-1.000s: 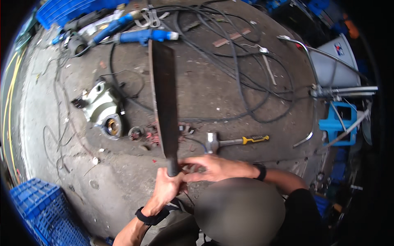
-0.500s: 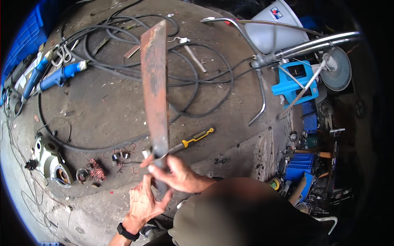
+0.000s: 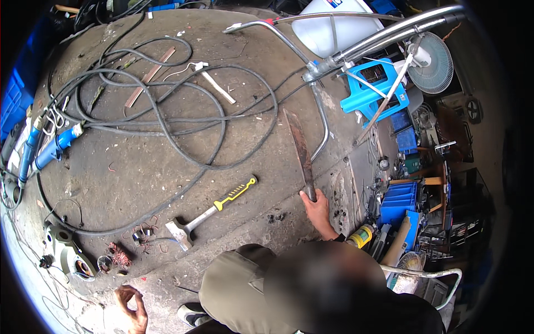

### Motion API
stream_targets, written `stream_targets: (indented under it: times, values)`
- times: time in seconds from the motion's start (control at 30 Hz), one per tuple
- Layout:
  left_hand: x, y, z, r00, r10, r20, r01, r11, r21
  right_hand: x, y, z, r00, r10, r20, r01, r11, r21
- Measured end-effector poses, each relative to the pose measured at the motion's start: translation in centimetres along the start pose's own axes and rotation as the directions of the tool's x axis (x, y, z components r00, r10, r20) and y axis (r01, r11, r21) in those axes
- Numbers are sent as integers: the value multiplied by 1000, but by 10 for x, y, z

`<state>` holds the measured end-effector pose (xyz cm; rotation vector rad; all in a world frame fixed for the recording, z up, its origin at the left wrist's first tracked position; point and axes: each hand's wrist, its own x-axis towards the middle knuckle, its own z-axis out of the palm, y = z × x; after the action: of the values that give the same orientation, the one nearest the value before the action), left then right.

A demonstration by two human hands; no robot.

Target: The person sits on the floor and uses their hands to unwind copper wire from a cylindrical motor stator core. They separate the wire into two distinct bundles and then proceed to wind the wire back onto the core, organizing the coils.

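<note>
Head view: looks down on a stained concrete floor (image 3: 128,179); clock read from the frame's middle, 12 at the top.
Machete (image 3: 301,150): just off centre at 2 o'clock, rust-brown along the blade, tip pointing between 11 and 12, handle (image 3: 310,190) toward 5.
Right hand (image 3: 319,212): between 4 and 5 o'clock, wrapped closed around the machete's handle, no gap showing.
Left hand (image 3: 135,318): between 7 and 8 o'clock, low at the frame's edge, fingers curled toward the thumb with a clear gap, nothing visible inside; well apart from the machete.
Sledgehammer (image 3: 202,218): near 8 o'clock, lying on the concrete, yellow-and-black grip toward 2, touched by neither hand.
Copper wire tangle (image 3: 120,256): farther out at 8 o'clock, beside a metal housing (image 3: 64,245); near the left hand, not touching it.
Steel-tube frame (image 3: 315,71): at 1 o'clock, bent foot just beside the blade in view; cannot tell the difference in height.
Blade work: judged a one-handed step, holding the machete out to the right, left hand free.
Next machete move: calls, by judgement, for a firm hold on the handle and room between blade and tube.
</note>
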<state>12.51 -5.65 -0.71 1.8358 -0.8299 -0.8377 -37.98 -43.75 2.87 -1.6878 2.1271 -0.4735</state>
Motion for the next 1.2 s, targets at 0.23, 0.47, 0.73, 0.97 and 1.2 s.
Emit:
stream_targets:
  times: [0.23, 0.47, 0.73, 0.97, 1.2]
  values:
    - [-13, -11, -28, 997, -31, -65, 37, 995, 89, 57, -17, 4, 974, 218, 68, -225, 967, 124]
    - [-30, -20, -25, 972, -195, -131, 212, 968, 133, 158, 36, 32, 994, 65, -84, -72, 994, -80]
    - [-53, -30, -32, 932, -302, -202, 337, 927, 166, 157, 6, 40, 1000, 9, -14, -11, 983, -181]
    - [-63, -33, -34, 909, -345, -236, 388, 905, 173, 187, -31, 19, 784, -620, -45, 605, 777, -174]
    - [-82, -33, -39, 886, -374, -275, 429, 886, 178, 247, -44, 46, 665, -708, 237, 717, 518, -467]
